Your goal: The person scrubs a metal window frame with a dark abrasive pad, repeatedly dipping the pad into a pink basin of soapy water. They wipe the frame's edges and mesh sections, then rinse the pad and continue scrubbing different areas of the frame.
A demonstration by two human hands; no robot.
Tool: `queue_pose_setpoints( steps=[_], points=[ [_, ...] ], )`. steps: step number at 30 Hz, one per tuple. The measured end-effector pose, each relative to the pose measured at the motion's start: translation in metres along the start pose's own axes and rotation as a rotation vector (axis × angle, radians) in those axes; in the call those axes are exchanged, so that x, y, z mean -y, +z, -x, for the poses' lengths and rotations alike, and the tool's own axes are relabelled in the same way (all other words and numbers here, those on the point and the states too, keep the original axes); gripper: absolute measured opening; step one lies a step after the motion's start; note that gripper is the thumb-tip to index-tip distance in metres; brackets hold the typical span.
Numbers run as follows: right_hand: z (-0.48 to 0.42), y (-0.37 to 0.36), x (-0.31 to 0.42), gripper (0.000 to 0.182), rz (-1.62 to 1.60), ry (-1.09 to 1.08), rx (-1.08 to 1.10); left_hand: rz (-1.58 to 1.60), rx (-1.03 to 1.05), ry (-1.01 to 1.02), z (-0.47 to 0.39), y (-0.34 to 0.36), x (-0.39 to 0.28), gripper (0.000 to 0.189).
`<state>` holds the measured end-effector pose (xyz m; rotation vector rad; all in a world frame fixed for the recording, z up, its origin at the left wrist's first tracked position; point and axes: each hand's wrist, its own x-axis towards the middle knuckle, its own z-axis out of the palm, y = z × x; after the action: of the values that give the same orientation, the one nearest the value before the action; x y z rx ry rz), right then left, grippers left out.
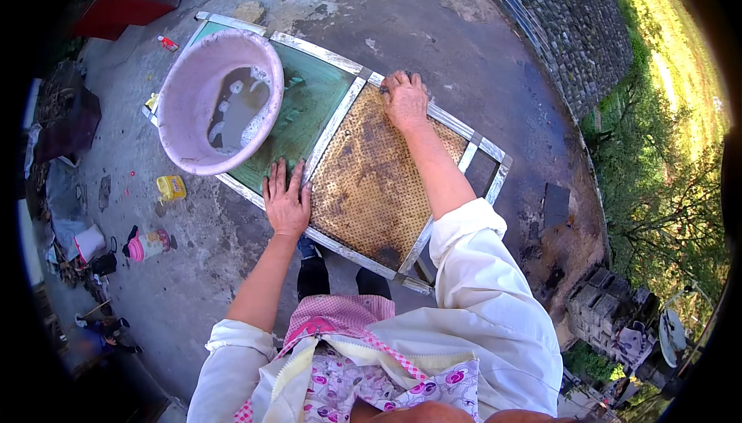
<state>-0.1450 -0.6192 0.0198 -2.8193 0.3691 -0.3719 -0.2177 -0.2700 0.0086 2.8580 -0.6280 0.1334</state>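
Observation:
A metal-framed screen door (338, 123) lies flat in front of me, with a green panel and a tan perforated panel (371, 185) that has dark stains. My right hand (406, 98) is curled around a small dark scrubbing pad (410, 77) at the frame's far edge, beside the tan panel; most of the pad is hidden. My left hand (288, 199) rests palm down with spread fingers on the green panel and the near crossbar, holding nothing. A lilac plastic basin (185, 104) with sudsy grey water (240, 110) stands on the green panel, left of centre.
On the concrete floor (197, 260) are a yellow container (171, 188), a pink-topped bottle (148, 245), a red bottle (168, 43) and a stone (249, 12). A person (107, 336) is at lower left. A tiled roof (585, 28) and stacked blocks (603, 307) lie right.

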Motion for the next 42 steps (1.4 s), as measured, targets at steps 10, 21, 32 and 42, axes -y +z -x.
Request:
queue_pose_setpoints(
  steps=[10,21,32,42],
  points=[
    [0.051,0.006,0.023,0.040,0.015,-0.193,0.252,0.048,-0.022,-0.043,0.009,-0.004,0.004,0.049],
    [0.117,0.026,0.113,0.041,-0.119,-0.347,0.302,0.102,-0.041,-0.045,0.009,-0.004,0.007,0.053],
    [0.111,0.023,0.137,0.046,-0.063,-0.277,0.205,0.184,-0.088,-0.058,0.009,-0.003,0.013,0.047],
    [0.071,0.013,0.122,0.043,0.124,-0.160,0.272,0.218,-0.097,-0.081,0.009,-0.004,0.011,0.044]
  ],
)
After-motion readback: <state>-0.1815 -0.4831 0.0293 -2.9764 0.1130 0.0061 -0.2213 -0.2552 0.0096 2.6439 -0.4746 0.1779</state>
